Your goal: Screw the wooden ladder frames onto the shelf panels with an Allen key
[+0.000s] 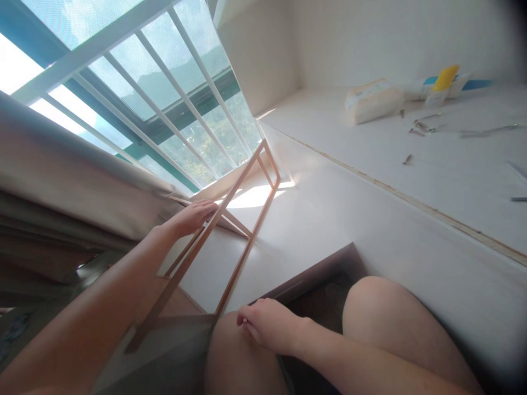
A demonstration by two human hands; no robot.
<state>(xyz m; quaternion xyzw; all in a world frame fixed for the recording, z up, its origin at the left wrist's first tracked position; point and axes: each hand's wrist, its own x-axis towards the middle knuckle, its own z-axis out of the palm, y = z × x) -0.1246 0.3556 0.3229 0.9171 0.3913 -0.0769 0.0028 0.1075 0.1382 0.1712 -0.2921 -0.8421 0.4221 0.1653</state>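
A slim wooden frame (242, 252) with long rails and crossbars stands tilted on the left, near the window. My left hand (195, 216) is closed around its upper rail, and part of the fingers is hidden behind the wood. A small whitish spot shows under that hand, too small to name. My right hand (272, 326) rests by my knee with the fingers curled in a pinch. A tiny pale tip pokes out between thumb and forefinger; what it belongs to is hidden.
A white ledge (453, 181) on the right carries a tissue pack (374, 101), a yellow-capped tube (444, 82) and several loose screws (420, 129). A barred window (164, 93) and a curtain (74, 181) are at left. A dark open drawer or box (304, 277) lies near my knees.
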